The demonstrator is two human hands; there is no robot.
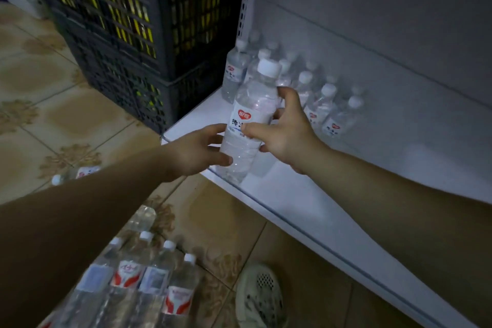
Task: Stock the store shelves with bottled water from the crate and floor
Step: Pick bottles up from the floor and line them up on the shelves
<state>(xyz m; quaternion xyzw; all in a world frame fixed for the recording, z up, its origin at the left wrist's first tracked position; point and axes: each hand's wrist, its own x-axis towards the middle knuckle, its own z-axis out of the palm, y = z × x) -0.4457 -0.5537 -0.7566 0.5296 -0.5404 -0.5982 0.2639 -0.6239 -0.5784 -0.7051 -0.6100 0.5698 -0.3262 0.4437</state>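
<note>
bottle (250, 125) held upright at the front lip of the shelf (292, 194), white cap up, long axis close to vertical with the cap tipped a little away and to the right, base low over the shelf edge; contact of base with shelf board not clear from this angle. gripped from both sides at once: left hand (197, 153) low on the near left flank, fingers (222, 160) curled under and round the clear lower body; right hand (287, 130) higher on the far right flank, thumb laid across the label, fingers (288, 96) wrapped behind the shoulder. standing bottles (319, 104) already ranked behind and to the right, filling the back left corner beside the dark crate (119, 34), just beyond the right knuckles. likely next: slide or set the bottle back and slightly right, into the open front row, axis kept vertical. right hand nearer that slot and wedged between bottle and row, so a risk of nudging a neighbour; probably best released last and drawn out upward. left hand nearer the floor stock, namely the wrapped pack (149, 279) and the loose bottle (77, 173) lying on the floor (80, 114), so the natural one to let go first and reach back for more.
</note>
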